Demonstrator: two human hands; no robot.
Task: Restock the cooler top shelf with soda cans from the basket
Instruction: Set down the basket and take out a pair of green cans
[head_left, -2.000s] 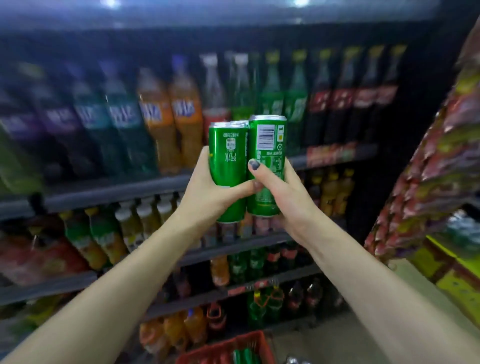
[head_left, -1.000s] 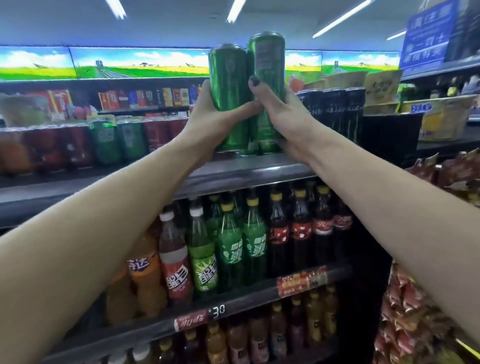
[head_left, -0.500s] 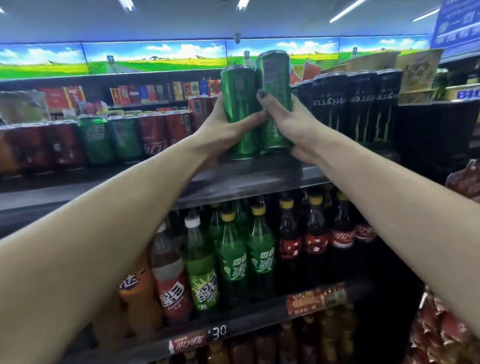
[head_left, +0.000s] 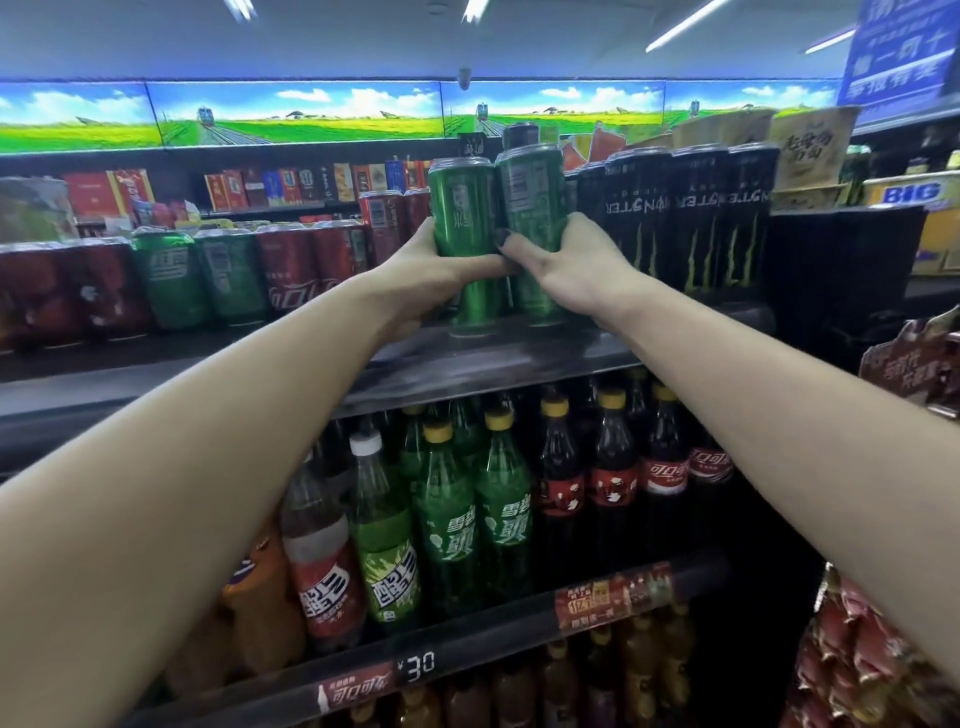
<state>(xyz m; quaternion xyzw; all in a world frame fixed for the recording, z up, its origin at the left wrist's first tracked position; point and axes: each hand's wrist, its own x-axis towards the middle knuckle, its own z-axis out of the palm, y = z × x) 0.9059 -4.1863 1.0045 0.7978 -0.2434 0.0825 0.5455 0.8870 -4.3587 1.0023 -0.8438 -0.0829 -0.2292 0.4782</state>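
Lowering green cans (head_left: 488, 234) onto top shelf (head_left: 519, 358)

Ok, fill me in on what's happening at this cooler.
A person is restocking the top shelf. The left hand grips one green soda can and the right hand grips another, held side by side. Their bases sit at the shelf's front, between the red cans and the black energy drink cans.

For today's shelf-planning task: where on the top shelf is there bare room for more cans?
Bare shelf shows at the front edge, before the two green cans that the hands hold, between the red cans on the left and the black cans on the right. Both those rows stand tightly packed.
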